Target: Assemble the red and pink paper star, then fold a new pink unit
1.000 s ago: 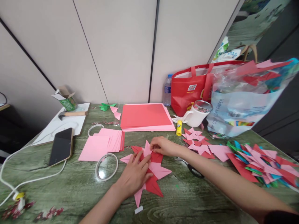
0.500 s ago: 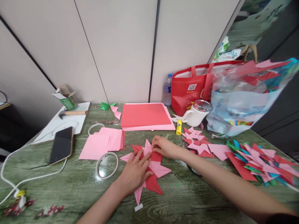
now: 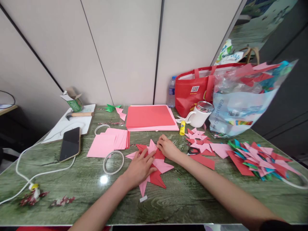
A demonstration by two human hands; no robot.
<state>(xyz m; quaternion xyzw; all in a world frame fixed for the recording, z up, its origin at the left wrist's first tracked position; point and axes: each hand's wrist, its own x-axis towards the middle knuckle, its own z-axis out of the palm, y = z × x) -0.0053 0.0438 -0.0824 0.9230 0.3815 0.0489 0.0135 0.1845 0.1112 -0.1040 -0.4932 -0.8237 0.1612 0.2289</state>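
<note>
A folded paper star (image 3: 161, 166) of alternating red and pink points lies flat on the table in front of me. My left hand (image 3: 138, 169) rests on its left part, fingers spread over the paper. At the star's upper right edge, my right hand (image 3: 167, 148) has its fingers pinched together on the red paper beside the top pink point; the fingertips are partly hidden. A small white strip (image 3: 143, 199) lies just below the lowest point. Left of my left hand is a roll of tape (image 3: 105, 165).
Pink paper squares (image 3: 101, 145), a phone (image 3: 70, 144) with its cable and a hammer (image 3: 81, 114) are on the left. Large red sheets (image 3: 150, 116) lie behind. Right stand a glue stick (image 3: 182, 128), mug (image 3: 199, 117), scissors (image 3: 193, 150), folded pieces (image 3: 261, 157) and bags (image 3: 237, 112).
The camera view has shifted slightly, bringing the table's front edge and more of the scissors into sight. Both hands stay on the star in nearly the same pose.
</note>
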